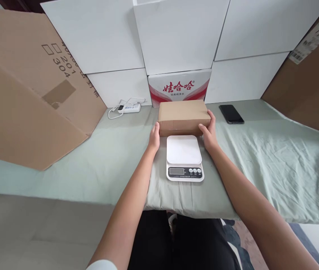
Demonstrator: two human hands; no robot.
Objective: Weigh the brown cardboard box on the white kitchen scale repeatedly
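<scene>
A closed brown cardboard box (183, 110) is gripped between my two hands, just behind the scale. My left hand (154, 138) presses against the box's left end, its fingers mostly hidden along the side. On the right end, my right hand (209, 131) has its thumb on the front face and its fingers round the far side. In front of the box lies a white kitchen scale (184, 152) with a bare platform. Its small display looks blank, with several buttons to the right of it.
A white power strip (129, 108) with a cable lies at the back left, and a black phone (231, 114) at the back right. Large cardboard panels (30, 90) flank the green cloth (114, 157). White boxes (179, 37) and a red-and-white printed carton (179, 87) form the back wall.
</scene>
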